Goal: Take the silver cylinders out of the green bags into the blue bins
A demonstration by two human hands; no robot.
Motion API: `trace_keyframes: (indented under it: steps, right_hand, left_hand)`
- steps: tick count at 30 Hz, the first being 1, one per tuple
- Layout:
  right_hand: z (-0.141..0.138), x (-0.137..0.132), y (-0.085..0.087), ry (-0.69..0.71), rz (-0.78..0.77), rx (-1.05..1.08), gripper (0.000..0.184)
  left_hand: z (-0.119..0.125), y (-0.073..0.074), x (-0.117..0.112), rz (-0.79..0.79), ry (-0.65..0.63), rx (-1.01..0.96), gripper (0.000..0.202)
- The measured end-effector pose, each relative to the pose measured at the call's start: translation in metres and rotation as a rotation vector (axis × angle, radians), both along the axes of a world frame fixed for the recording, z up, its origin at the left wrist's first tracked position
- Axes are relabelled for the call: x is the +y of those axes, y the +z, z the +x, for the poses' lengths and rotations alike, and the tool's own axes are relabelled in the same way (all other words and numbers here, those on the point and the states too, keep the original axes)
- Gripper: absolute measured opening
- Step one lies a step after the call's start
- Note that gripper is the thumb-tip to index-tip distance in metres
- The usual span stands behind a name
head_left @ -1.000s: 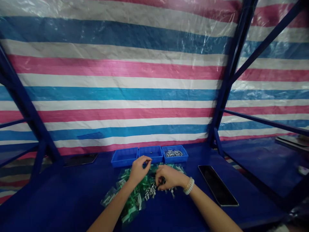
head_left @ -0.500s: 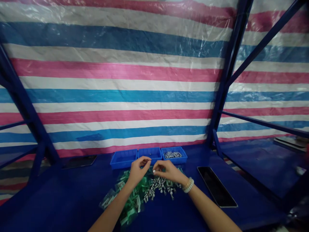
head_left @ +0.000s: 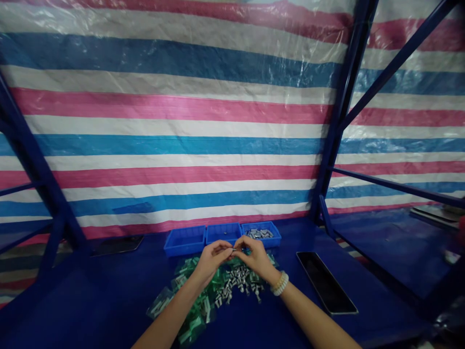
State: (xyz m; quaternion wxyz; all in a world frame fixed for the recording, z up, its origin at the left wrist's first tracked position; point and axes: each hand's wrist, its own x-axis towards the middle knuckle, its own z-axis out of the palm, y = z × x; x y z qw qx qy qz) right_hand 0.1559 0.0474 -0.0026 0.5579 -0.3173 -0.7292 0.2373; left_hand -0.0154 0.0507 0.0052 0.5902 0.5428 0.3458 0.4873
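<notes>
My left hand (head_left: 211, 260) and my right hand (head_left: 254, 254) meet fingertip to fingertip above a heap of small silver metal parts (head_left: 236, 282) on the blue table (head_left: 109, 300). Both hands pinch a small metal part (head_left: 233, 250) between them. Several small green-edged plastic bags (head_left: 192, 305) lie under and to the left of the heap. A pale bead bracelet sits on my right wrist. Behind the hands stand three small blue trays: the left tray (head_left: 184, 241), the middle tray (head_left: 223, 233), and the right tray (head_left: 262, 234) with silver parts in it.
A dark phone (head_left: 326, 282) lies flat to the right of the hands. Another dark flat device (head_left: 116, 245) lies at the back left. Blue metal frame posts (head_left: 336, 126) rise on both sides. A striped plastic sheet (head_left: 181, 121) hangs behind the table.
My right hand lifted from the heap of metal parts and came up to meet my left hand. The fingertips now touch, pinching a small part together.
</notes>
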Motion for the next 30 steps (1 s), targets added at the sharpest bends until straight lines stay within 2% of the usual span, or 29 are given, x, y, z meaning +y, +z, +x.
trace_keyframes:
  steps: [4, 9, 13, 15, 19, 25, 27, 30]
  right_hand:
    - [0.001, -0.002, 0.004, 0.032, -0.013, 0.02, 0.007]
    - [0.004, -0.008, 0.012, -0.017, 0.181, -0.086, 0.01]
    - [0.005, -0.01, 0.016, -0.079, 0.225, -0.096, 0.01]
    - [0.005, -0.009, 0.015, -0.102, 0.212, -0.108, 0.01]
    - [0.001, -0.009, 0.01, -0.124, 0.166, -0.124, 0.014]
    - [-0.003, -0.009, 0.004, -0.056, 0.08, -0.149, 0.025]
    - [-0.003, -0.007, 0.004, -0.058, 0.074, -0.139, 0.028]
    - [-0.001, -0.004, 0.002, -0.09, 0.055, -0.103, 0.029]
  left_hand:
    - [-0.001, 0.002, 0.001, -0.039, 0.005, -0.054, 0.038]
    - [-0.002, 0.002, 0.002, -0.065, -0.015, -0.101, 0.036]
    - [0.0, 0.002, -0.001, -0.022, -0.046, -0.079, 0.043]
    - [0.002, 0.0, -0.001, 0.03, -0.037, -0.044, 0.045]
    - [0.004, -0.006, 0.001, 0.133, 0.051, 0.064, 0.035]
    - [0.001, -0.008, 0.005, 0.277, 0.132, 0.21, 0.027]
    - [-0.002, -0.006, 0.015, 0.397, 0.18, 0.303, 0.025]
    - [-0.006, 0.002, 0.045, 0.553, 0.265, 0.441, 0.023]
